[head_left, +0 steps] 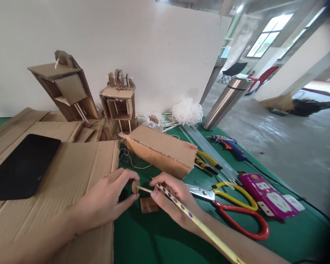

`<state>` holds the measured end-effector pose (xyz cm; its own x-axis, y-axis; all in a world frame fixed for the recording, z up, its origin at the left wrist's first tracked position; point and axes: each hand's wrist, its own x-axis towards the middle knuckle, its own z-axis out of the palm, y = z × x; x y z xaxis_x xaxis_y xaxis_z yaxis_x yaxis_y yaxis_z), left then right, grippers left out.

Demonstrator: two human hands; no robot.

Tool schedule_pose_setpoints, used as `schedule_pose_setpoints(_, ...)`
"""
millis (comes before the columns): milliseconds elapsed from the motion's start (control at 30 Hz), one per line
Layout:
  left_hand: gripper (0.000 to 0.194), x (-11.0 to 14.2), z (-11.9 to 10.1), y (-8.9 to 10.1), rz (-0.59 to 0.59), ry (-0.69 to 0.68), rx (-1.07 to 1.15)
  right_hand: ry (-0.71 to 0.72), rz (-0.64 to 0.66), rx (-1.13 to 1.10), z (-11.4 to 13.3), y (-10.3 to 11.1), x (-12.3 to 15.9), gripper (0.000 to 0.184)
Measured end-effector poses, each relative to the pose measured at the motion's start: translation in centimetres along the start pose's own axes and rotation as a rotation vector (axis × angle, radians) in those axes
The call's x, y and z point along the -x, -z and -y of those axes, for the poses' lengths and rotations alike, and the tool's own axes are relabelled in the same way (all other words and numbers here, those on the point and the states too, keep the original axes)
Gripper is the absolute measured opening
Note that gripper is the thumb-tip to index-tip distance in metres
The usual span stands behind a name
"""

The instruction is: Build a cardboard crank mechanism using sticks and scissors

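Observation:
My left hand (110, 198) pinches a small round cardboard disc (135, 186) between thumb and fingers. A thin wooden stick (144, 189) runs from the disc to my right hand (174, 198), whose thumb and fingers are closed on it. That same hand holds a yellow pencil with purple dots (191, 215), its tip pointing up and left. On the green tabletop below the stick lies a small brown cardboard piece (149, 205). Whether the stick passes through the disc I cannot tell.
Scissors (206, 192), pliers (209, 161), a power strip (266, 196), a glue gun (231, 145) and a metal flask (227, 104) lie or stand right. A long cardboard box (162, 146) is ahead. Cardboard models (118, 106) stand behind; a black tablet (24, 167) lies on cardboard sheets (85, 157).

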<state>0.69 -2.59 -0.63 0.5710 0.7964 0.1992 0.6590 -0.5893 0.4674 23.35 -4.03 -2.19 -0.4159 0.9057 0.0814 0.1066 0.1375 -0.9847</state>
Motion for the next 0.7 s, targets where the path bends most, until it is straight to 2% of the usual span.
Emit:
schedule_pose_setpoints(100,0.022,-0.03,0.03,0.00,0.010,-0.008,0.001,0.058,-0.017,0.015,-0.32,-0.13,-0.01,0.021)
schedule_pose_setpoints(200,0.022,0.03,0.02,0.03,0.018,-0.014,0.000,0.150,-0.060,0.133,-0.50,-0.11,-0.22,0.012)
schedule_pose_setpoints(267,0.022,0.08,0.01,0.03,0.016,-0.029,-0.011,0.172,-0.084,0.201,-0.49,-0.02,-0.37,0.015)
schedule_pose_setpoints(467,0.023,0.05,0.00,-0.10,-0.072,-0.131,-0.047,0.123,-0.090,0.177,-0.29,-0.02,-0.37,0.015)
schedule_pose_setpoints(700,0.023,0.04,-0.11,-0.02,-0.076,-0.114,-0.044,0.088,-0.085,0.135,-0.37,-0.09,-0.30,0.015)
